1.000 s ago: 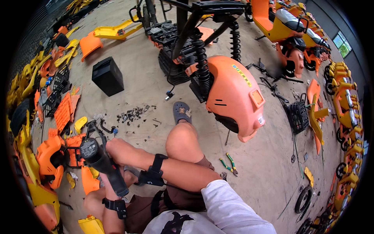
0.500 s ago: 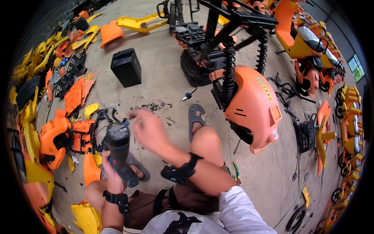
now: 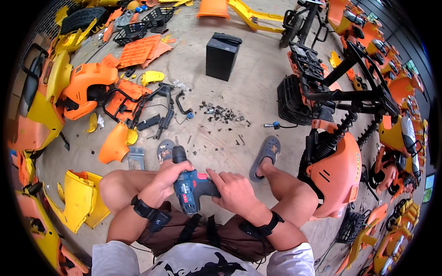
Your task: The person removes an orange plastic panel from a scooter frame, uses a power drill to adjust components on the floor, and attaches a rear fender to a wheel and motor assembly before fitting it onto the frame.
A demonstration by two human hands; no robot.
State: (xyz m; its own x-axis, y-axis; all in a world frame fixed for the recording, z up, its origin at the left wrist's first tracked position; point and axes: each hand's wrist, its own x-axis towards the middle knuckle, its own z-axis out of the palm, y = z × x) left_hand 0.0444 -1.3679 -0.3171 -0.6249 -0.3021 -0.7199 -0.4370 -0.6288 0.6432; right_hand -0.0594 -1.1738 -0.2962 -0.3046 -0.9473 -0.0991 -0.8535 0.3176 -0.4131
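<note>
A blue and black cordless drill [image 3: 188, 186] lies sideways over my lap, with its chuck pointing away from me and its handle pointing right. My left hand [image 3: 166, 178] is closed on the body just behind the chuck, its thumb across the top. The end of the handle is in my right hand [image 3: 235, 191], whose fingers are bent around it and partly hidden. Beyond the drill, several small screws and dark fittings [image 3: 224, 114] are scattered on the floor.
A black box-shaped battery [image 3: 222, 59] stands ahead. To the right is a partly stripped scooter frame [image 3: 340, 92] with an orange shell [image 3: 338, 170]. Yellow panels [image 3: 76, 198] and orange covers [image 3: 115, 142] lie left. My clog-shod feet [image 3: 266, 156] flank the scattered fittings.
The drill has turned from battery end up to lying sideways. My right hand has come from the air onto its handle, and the left grips nearer the chuck. The view has swung left.
</note>
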